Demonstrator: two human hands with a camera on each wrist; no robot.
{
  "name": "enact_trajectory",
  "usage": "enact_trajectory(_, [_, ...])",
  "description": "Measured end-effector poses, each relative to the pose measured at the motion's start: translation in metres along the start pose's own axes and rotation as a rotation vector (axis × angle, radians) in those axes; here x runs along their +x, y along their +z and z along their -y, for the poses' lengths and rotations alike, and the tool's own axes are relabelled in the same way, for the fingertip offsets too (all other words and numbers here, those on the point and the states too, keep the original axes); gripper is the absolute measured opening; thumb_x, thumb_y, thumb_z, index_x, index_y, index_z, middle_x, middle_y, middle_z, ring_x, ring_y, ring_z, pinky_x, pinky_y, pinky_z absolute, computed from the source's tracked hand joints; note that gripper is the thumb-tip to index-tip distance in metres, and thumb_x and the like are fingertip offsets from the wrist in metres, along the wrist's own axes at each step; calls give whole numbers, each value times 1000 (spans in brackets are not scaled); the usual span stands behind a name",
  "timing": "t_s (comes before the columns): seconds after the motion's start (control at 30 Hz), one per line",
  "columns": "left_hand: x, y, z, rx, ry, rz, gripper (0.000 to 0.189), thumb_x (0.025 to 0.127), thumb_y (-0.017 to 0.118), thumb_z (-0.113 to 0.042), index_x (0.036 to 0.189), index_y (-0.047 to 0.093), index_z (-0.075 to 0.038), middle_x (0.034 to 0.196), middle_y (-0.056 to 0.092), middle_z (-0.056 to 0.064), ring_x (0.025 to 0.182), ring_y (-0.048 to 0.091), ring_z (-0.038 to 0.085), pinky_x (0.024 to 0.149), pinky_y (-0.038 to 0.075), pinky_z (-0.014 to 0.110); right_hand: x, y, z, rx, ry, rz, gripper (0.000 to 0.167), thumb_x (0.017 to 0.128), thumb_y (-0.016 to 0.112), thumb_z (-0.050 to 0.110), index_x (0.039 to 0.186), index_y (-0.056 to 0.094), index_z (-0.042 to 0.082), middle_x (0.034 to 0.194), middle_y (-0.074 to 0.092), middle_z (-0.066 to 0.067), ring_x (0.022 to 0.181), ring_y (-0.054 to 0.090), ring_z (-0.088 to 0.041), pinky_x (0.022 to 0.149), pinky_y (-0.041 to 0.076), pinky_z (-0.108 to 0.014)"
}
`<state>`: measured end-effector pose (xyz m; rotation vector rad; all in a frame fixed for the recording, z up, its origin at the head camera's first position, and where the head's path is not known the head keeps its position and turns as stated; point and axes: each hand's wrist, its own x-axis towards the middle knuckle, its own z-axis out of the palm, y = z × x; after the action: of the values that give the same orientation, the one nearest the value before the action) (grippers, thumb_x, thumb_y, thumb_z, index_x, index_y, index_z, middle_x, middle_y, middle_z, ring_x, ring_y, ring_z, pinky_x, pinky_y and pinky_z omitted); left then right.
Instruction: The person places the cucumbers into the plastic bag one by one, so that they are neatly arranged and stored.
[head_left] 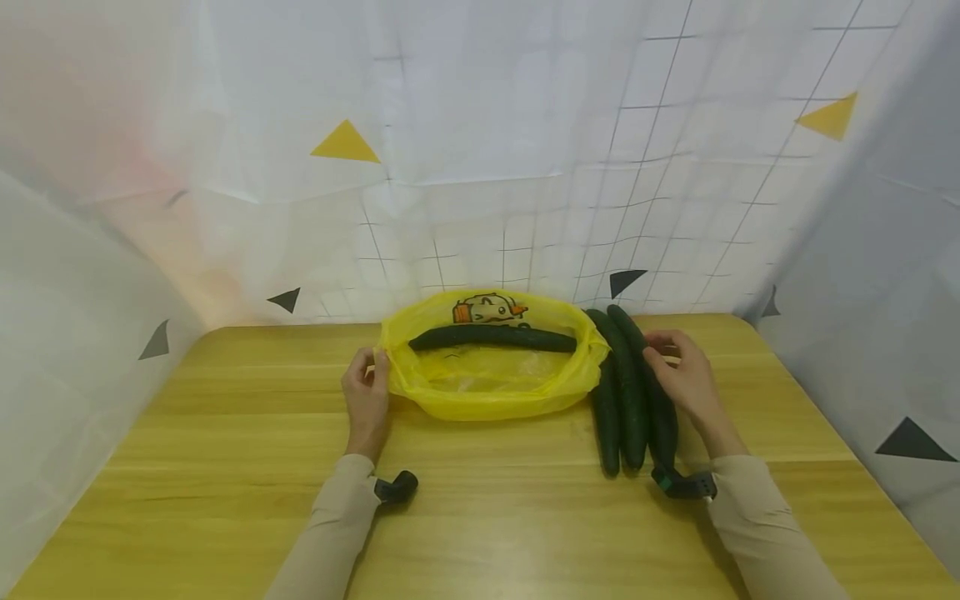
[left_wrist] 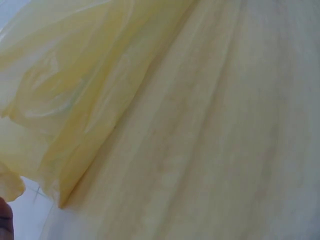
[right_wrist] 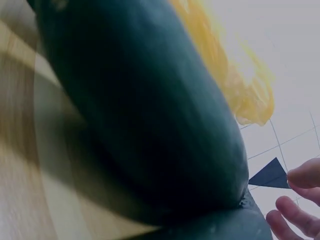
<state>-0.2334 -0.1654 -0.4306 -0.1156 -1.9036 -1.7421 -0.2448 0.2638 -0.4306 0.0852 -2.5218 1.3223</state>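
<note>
A yellow plastic bag [head_left: 480, 407] with a cartoon print lies with its mouth spread wide on the table. One dark green cucumber [head_left: 491, 336] rests across its inside. My left hand [head_left: 367, 400] pinches the bag's left rim between thumb and fingers; in the left wrist view only a fingertip shows beside the bag [left_wrist: 100, 100]. Several more cucumbers [head_left: 628, 392] lie side by side against the bag's right side. My right hand [head_left: 686, 375] is beside the rightmost cucumber [head_left: 662, 417], fingers loosely bent. In the right wrist view the fingers stand apart from the near cucumber [right_wrist: 135, 100].
The wooden table [head_left: 525, 517] reaches back to a white sheet [head_left: 480, 208] with grid lines and yellow and black triangles. Similar white sheets hang at the left and right sides. A dark camera strap [head_left: 397, 487] sits on each wrist.
</note>
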Motion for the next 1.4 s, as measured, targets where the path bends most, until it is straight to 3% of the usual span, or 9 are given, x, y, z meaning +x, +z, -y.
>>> enact_trajectory(0.4, [0,0,-1,0,-7,9,23,97,52,-13,96,61,9,85,55,-1,79,49,8,70,43,19,-3,-5,-7,-54,104,182,56,97,50,27,137,33,-8,131,40,-34,118,44,-50,95,40,-58])
enact_trajectory(0.6, [1,0,-1,-4,-4,10,23,97,52,-13,96,61,8,85,55,-2,80,49,9,70,43,19,-2,-5,-13,-111,103,255,64,98,47,31,141,25,-11,130,38,-36,119,43,-53,94,41,-59])
enact_trajectory(1.0, [0,-1,1,-1,-10,8,22,96,53,-13,95,61,8,85,55,-2,80,49,9,70,43,19,-4,-6,-29,-207,80,290,76,97,42,49,144,24,-9,134,41,-34,119,46,-49,93,41,-59])
enact_trajectory(1.4, [0,-1,0,14,-2,12,22,96,53,-13,95,61,8,85,55,-1,81,49,9,71,43,18,-3,-7,-31,-267,97,282,77,96,42,53,139,34,-10,135,42,-34,115,50,-48,90,44,-56])
